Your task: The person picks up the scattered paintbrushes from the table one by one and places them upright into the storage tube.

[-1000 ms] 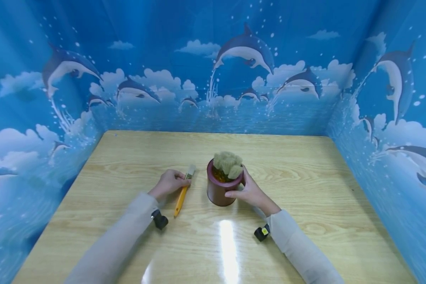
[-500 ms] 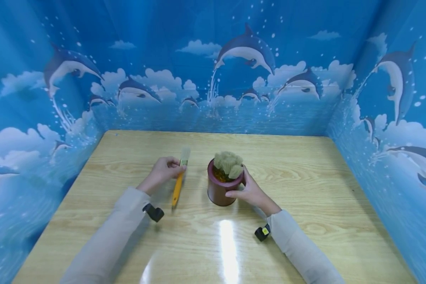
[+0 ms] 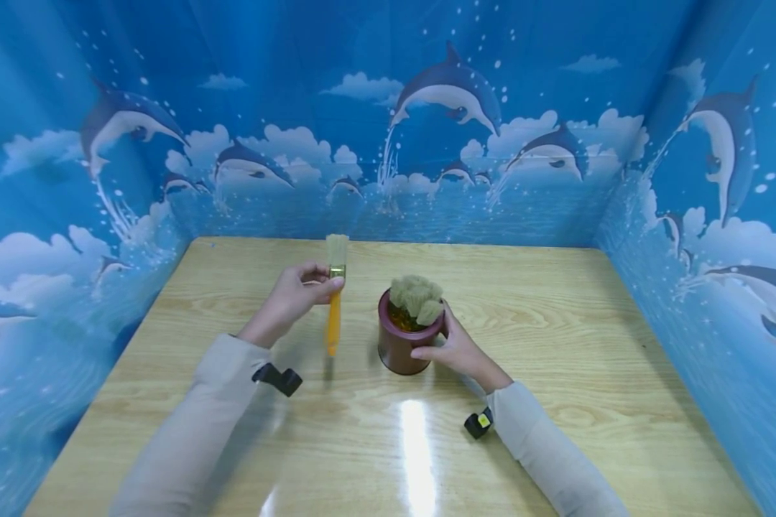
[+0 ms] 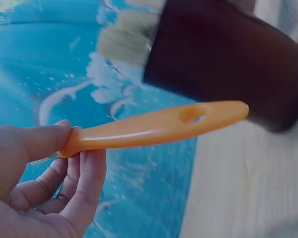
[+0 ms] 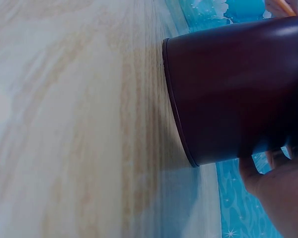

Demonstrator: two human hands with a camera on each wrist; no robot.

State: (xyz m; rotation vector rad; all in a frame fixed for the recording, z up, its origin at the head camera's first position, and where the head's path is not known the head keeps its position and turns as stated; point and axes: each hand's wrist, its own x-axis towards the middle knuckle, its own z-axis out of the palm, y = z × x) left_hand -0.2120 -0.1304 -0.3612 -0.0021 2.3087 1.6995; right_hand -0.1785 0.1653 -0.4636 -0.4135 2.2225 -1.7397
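Thumb and fingers of my left hand [image 3: 297,293] pinch a flat paintbrush [image 3: 334,316] near its metal band. Its pale bristles point up and its orange handle hangs down, raised above the table. In the left wrist view the handle [image 4: 154,127] shows a hole near its end. To the right, a dark red brush pot [image 3: 396,352] stands upright on the table. Beige bristle tufts [image 3: 414,296] stick out of its top; what lies under them is mostly hidden. My right hand [image 3: 459,352] grips the pot's right side, thumb in front and fingers partly hidden behind.
The light wood table [image 3: 543,323] is backed and flanked by a blue curtain [image 3: 388,208] printed with dolphins. A small black camera [image 3: 278,378] sits on the left wrist and another camera [image 3: 478,424] on the right. Glare lies on the table in front of the pot.
My left hand has lifted the paintbrush off the table, away from me, and turned it more upright. The right hand and the pot have stayed in place.
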